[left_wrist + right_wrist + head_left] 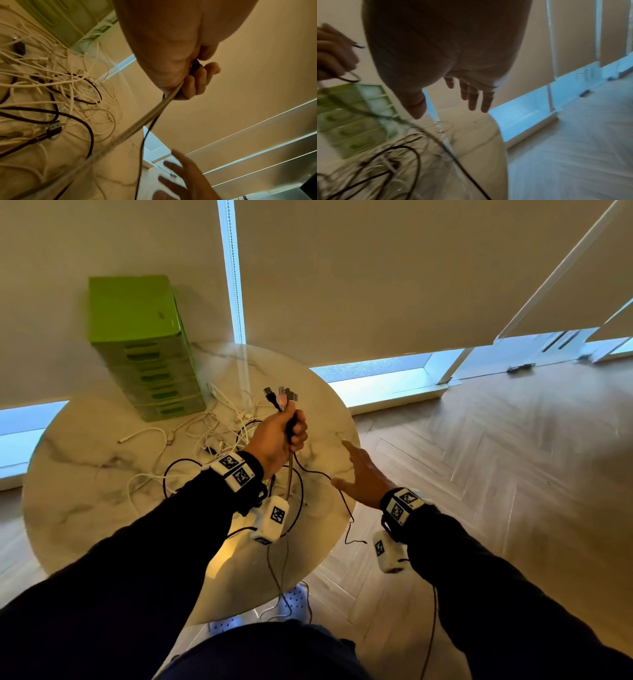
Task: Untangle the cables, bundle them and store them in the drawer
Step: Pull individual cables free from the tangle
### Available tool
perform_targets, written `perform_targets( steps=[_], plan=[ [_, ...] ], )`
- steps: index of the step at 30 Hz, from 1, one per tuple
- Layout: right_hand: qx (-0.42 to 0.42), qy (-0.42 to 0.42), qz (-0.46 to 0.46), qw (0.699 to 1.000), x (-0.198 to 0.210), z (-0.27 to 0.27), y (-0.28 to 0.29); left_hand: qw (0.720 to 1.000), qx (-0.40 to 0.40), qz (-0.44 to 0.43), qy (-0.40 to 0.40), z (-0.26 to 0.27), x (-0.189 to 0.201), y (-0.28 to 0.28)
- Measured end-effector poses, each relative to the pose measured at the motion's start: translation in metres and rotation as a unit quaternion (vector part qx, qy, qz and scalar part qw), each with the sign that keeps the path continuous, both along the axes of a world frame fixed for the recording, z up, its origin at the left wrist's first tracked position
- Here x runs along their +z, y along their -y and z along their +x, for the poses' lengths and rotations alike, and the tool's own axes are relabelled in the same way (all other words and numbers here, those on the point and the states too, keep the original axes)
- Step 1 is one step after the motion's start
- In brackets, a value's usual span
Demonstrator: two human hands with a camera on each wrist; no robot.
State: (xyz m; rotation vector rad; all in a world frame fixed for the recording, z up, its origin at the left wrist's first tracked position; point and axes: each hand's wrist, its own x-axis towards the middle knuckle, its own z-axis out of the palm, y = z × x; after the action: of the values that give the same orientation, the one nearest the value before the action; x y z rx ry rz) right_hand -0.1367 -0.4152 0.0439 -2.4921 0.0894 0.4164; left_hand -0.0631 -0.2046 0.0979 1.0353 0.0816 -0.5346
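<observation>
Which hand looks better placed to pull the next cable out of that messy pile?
Probably the right hand: it is open, holds nothing and hovers over the table edge. The left hand is busy, fist closed around the gathered cable ends.

Left hand (pixel 171 56) fisted round cables (pixel 142 121) above tangled pile (pixel 56 88).
</observation>
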Motion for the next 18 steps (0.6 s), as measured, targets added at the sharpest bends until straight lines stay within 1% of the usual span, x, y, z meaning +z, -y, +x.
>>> perform_targets(
  steps=[3,5,6,8,12,14,15,16,18],
  plan=[
    [0.113,0.048,0.054,0.991,0.019,0.009,-0.045,1.0,-0.002,0.001,0.01,0.0,0.003,0.005],
    [0.145,0.067,0.082,0.984,0.025,0.013,-0.067,0.999,0.0,0.028,0.026,0.002,0.003,0.005],
    [0.139,0.082,0.087,0.983,0.026,0.016,-0.073,0.998,-0.001,0.046,0.035,0.004,0.003,0.004],
    [0.103,0.108,0.09,0.985,0.028,0.02,-0.076,0.996,-0.001,0.077,0.047,0.007,0.003,-0.002],
    [0.024,0.144,0.067,0.987,0.038,0.025,-0.061,0.992,-0.002,0.115,0.057,0.011,0.001,-0.013],
    [-0.008,0.121,0.051,0.991,0.039,0.031,-0.046,0.989,-0.021,0.14,0.052,0.009,-0.001,-0.017],
    [-0.016,0.091,0.038,0.995,0.037,0.034,-0.038,0.986,-0.033,0.152,0.05,0.007,-0.003,-0.018],
    [-0.014,0.051,0.009,0.999,0.032,0.036,-0.03,0.984,-0.043,0.163,0.051,0.004,-0.003,-0.02],
    [0.014,-0.029,-0.088,0.996,0.021,0.036,-0.017,0.982,-0.044,0.176,0.05,0.002,-0.002,-0.022]
  ],
)
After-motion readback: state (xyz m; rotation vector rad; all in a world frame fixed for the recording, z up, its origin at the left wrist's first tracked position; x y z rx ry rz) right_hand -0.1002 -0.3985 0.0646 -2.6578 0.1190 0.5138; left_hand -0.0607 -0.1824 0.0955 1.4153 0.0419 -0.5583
